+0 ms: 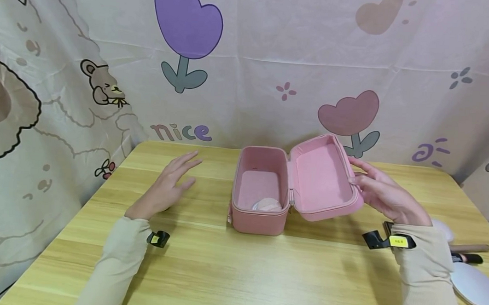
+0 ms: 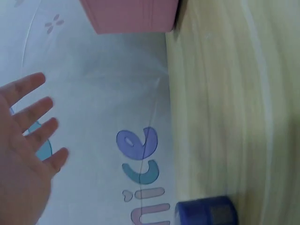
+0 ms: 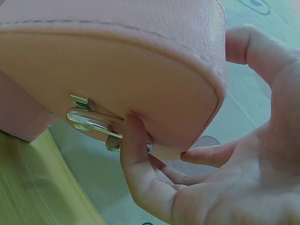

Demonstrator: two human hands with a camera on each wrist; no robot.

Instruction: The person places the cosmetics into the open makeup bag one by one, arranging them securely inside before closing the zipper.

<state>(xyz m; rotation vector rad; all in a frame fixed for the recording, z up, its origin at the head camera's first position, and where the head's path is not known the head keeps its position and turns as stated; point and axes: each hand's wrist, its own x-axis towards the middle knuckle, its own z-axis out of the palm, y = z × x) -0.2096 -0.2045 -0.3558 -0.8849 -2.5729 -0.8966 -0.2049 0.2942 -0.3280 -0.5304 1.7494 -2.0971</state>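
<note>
A pink case [image 1: 257,220] stands open in the middle of the wooden table [image 1: 238,272]. A pale round puff [image 1: 266,204] lies inside it. Its lid [image 1: 322,175] hangs open to the right. My right hand [image 1: 381,192] holds the lid's outer edge, thumb on the rim and fingers behind. From the right wrist, the fingers [image 3: 136,154] press the lid [image 3: 108,61] beside a metal clasp [image 3: 91,119]. My left hand [image 1: 165,187] hovers left of the case, fingers straight and spread, holding nothing. In the left wrist view the left hand [image 2: 23,150] is away from the case [image 2: 129,16].
A printed cloth backdrop [image 1: 249,70] closes off the back and left of the table. At the right edge lie a white round disc [image 1: 476,284], a wooden-handled brush [image 1: 469,248] and a black stick [image 1: 469,258]. A small blue jar [image 2: 206,212] stands near my left hand.
</note>
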